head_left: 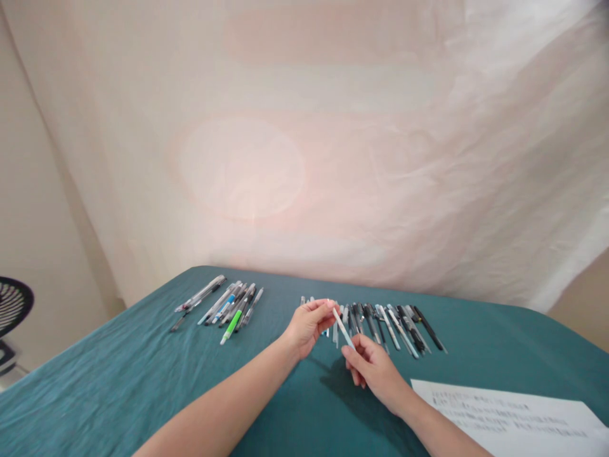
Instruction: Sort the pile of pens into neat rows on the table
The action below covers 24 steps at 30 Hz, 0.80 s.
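Note:
Between my two hands, above the table, a slim pale pen (343, 329) is held at a slant. My left hand (310, 325) pinches its upper end with thumb and fingers. Lower down, my right hand (370, 364) is closed around the other end. Just behind the hands lies a row of pens (394, 327), mostly black, grey and clear, side by side; my left hand hides part of it. Whether the pen has a cap on cannot be made out.
Further left lie a pile of pens (233, 308), one with a bright green barrel (231, 327), and a smaller bunch of clear pens (202, 295). A sheet of paper with writing (514, 416) lies at the front right on the green cloth (143, 374). A black fan (14, 304) stands far left.

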{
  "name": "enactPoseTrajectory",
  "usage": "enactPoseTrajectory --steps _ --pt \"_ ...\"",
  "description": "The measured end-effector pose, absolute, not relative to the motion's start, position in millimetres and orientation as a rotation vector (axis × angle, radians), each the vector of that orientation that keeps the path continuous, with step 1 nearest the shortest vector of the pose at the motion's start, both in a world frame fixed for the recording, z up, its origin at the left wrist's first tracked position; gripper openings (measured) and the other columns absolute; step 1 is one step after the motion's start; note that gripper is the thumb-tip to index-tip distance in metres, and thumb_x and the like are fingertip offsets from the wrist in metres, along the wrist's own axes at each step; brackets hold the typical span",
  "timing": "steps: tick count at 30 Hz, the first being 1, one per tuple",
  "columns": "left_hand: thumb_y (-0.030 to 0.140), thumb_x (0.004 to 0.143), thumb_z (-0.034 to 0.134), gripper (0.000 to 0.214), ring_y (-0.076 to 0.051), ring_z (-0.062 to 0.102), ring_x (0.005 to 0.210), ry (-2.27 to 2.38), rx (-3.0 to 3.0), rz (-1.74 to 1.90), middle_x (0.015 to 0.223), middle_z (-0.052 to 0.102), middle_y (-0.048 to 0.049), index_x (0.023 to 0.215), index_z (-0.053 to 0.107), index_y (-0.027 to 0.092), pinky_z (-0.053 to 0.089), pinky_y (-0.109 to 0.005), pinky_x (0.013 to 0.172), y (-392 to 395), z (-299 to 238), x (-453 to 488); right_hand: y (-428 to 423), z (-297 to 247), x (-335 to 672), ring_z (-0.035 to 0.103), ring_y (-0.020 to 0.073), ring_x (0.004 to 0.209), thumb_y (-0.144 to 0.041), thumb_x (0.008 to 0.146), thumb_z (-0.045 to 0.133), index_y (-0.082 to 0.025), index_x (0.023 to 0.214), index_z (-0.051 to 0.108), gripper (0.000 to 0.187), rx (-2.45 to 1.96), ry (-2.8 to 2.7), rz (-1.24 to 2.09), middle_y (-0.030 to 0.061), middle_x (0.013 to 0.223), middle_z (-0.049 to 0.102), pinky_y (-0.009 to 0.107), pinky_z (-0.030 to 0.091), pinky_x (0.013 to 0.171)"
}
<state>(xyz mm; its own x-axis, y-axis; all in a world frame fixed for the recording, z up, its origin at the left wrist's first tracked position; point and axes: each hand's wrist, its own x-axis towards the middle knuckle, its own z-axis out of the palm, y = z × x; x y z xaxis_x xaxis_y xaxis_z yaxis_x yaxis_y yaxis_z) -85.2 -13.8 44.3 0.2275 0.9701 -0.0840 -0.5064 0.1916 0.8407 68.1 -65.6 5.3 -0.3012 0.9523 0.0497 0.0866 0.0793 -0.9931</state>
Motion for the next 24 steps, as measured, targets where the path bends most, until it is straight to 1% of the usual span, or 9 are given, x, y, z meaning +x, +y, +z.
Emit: enactPoseTrajectory --steps 3,5,9,11,13,17,19,21,24 --pt "0.026 0.065 0.069 0.023 -0.01 0.061 0.067 0.724 0.789 1.177 0.077 0.065 -0.0077 0.078 0.061 0.009 0.049 -0.018 0.064 -13.2 43.9 -85.9 -66.8 7.5 68.2 0.032 0.0045 0.035 -0.052 0.083 0.035 -0.018 0.08 0.049 0.038 -1.043 -1.503 1.345 -0.0065 0.051 0.042 0.018 0.023 0.035" --pt "0.026 0.065 0.069 0.022 -0.01 0.061 0.066 0.72 0.795 1.177 0.077 0.065 -0.0074 0.078 0.062 0.009 0.049 -0.017 0.064 -12.9 43.3 -86.3 -67.4 8.7 67.9 0.03 0.0049 0.036 -0.053 0.084 0.031 -0.017 0.081 0.05 0.04 -1.047 -1.505 1.335 -0.007 0.049 0.037 0.018 0.021 0.035" --pt "0.026 0.064 0.069 0.022 -0.011 0.061 0.068 0.712 0.807 1.172 0.078 0.065 -0.0079 0.077 0.062 0.009 0.049 -0.018 0.065 -12.9 42.1 -86.2 -67.0 7.2 66.7 0.034 0.0053 0.038 -0.054 0.079 0.042 -0.018 0.072 0.047 0.037 -1.08 -1.534 1.272 -0.0062 0.052 0.04 0.018 0.025 0.037" --pt "0.026 0.064 0.069 0.022 -0.011 0.061 0.068 0.714 0.801 1.173 0.077 0.065 -0.0081 0.077 0.062 0.009 0.049 -0.018 0.065 -13.2 42.4 -85.8 -66.2 5.7 66.3 0.034 0.0051 0.038 -0.055 0.077 0.045 -0.019 0.072 0.044 0.036 -1.088 -1.507 1.275 -0.0059 0.055 0.043 0.018 0.025 0.037" --pt "0.025 0.065 0.069 0.022 -0.011 0.061 0.067 0.72 0.788 1.175 0.077 0.065 -0.008 0.077 0.062 0.009 0.049 -0.018 0.064 -13.4 43.3 -85.6 -65.4 5.0 66.4 0.032 0.005 0.039 -0.054 0.077 0.045 -0.019 0.077 0.045 0.035 -1.078 -1.477 1.304 -0.0063 0.055 0.041 0.018 0.022 0.036" --pt "0.026 0.064 0.069 0.022 -0.01 0.061 0.065 0.725 0.782 1.171 0.076 0.066 -0.0077 0.077 0.062 0.009 0.049 -0.018 0.063 -13.6 44.3 -85.8 -64.8 5.8 67.3 0.028 0.0061 0.04 -0.055 0.081 0.036 -0.018 0.081 0.049 0.04 -1.069 -1.455 1.333 -0.0066 0.05 0.033 0.019 0.02 0.037" --pt "0.026 0.063 0.07 0.022 -0.01 0.061 0.065 0.724 0.792 1.171 0.076 0.066 -0.0075 0.076 0.062 0.009 0.049 -0.018 0.063 -13.8 44.0 -85.9 -64.9 5.4 67.4 0.029 0.006 0.04 -0.056 0.08 0.036 -0.018 0.078 0.049 0.04 -1.074 -1.467 1.318 -0.0063 0.051 0.035 0.019 0.021 0.037" --pt "0.026 0.063 0.07 0.023 -0.01 0.061 0.065 0.728 0.802 1.17 0.075 0.066 -0.0073 0.076 0.063 0.009 0.049 -0.017 0.063 -14.0 43.3 -86.0 -64.9 4.3 67.1 0.032 0.0055 0.039 -0.055 0.079 0.041 -0.018 0.075 0.047 0.038 -1.072 -1.485 1.29 -0.006 0.054 0.038 0.019 0.023 0.038" --pt "0.027 0.063 0.07 0.023 -0.01 0.06 0.066 0.729 0.813 1.168 0.076 0.066 -0.0071 0.077 0.063 0.01 0.049 -0.017 0.063 -14.0 42.1 -86.1 -64.5 3.3 66.7 0.033 0.0046 0.039 -0.054 0.077 0.045 -0.019 0.076 0.045 0.035 -1.073 -1.478 1.269 -0.0055 0.058 0.043 0.018 0.024 0.037"
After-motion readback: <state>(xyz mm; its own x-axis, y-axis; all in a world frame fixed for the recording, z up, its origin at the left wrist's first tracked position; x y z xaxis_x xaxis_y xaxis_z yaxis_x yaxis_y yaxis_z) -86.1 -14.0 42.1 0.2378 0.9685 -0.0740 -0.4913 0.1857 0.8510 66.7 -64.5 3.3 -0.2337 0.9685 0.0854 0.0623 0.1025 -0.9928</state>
